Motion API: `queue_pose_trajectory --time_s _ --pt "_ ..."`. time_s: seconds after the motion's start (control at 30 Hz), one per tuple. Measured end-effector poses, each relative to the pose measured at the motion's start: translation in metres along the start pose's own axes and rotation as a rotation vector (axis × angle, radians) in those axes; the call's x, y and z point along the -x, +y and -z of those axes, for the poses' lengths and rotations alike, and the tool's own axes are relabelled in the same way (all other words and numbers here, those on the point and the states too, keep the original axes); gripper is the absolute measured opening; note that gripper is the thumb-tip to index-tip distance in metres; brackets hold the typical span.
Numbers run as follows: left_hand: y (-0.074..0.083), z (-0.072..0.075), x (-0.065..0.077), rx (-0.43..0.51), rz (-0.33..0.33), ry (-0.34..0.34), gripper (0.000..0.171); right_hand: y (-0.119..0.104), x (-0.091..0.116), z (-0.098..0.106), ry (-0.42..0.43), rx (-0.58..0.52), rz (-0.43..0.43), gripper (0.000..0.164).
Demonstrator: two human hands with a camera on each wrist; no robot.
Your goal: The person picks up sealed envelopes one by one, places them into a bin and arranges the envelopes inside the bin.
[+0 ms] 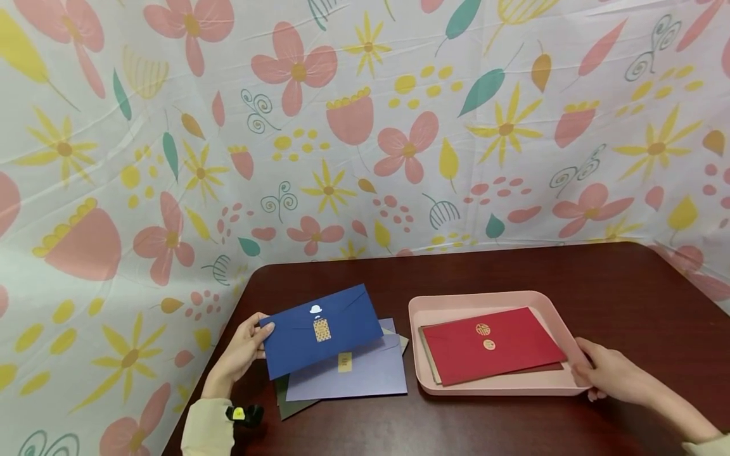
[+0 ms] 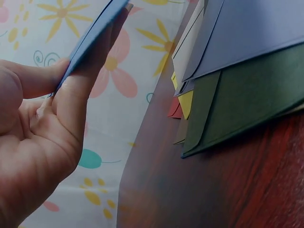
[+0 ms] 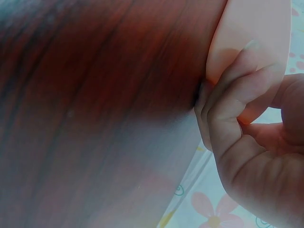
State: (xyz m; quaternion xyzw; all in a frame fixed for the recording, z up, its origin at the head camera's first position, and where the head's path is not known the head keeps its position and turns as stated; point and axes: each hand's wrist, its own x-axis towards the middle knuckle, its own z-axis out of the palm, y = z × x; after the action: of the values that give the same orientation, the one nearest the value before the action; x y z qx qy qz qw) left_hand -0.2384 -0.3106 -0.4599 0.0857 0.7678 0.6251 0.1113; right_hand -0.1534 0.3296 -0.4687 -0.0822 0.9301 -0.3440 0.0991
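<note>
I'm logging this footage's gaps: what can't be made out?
Head: part of the pile, behind the blue envelope.
Head: the red envelope's lower seal, marks too small.
Left wrist: blue envelope's far end, cut by top edge.
Right wrist: tray's far end, cut by top edge.

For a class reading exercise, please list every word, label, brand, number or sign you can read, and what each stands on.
"福" (probably, stylised): upper gold emblem on the red envelope.
Too small to read: lower gold emblem, same envelope.
Too small: patterned gold label, blue envelope.
Too small: pale gold label, lavender envelope.
Too small: yellow tag, black wrist strap.
No readable text in either wrist view.
</note>
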Motion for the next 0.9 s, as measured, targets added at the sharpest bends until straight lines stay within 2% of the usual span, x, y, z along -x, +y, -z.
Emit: queue_pose_trajectory --time_s 0.37,0.73,0.9 --pt "-0.0014 -0.0035 -0.0003 0.035 -0.054 -0.001 0.015 0.0022 -0.0003 -0.0008 -0.005 -0.018 -0.017 0.024" --pt "0.0019 -0.007 -0.0013 0.069 -0.107 -0.011 0.005 0.0041 -0.0005 -0.0015 0.002 -0.013 -0.013 0.02" --pt "0.0029 -0.007 -0.0019 0.104 -0.142 -0.04 0.006 0.0052 -0.0007 -0.0015 0.004 -0.014 -0.014 0.018"
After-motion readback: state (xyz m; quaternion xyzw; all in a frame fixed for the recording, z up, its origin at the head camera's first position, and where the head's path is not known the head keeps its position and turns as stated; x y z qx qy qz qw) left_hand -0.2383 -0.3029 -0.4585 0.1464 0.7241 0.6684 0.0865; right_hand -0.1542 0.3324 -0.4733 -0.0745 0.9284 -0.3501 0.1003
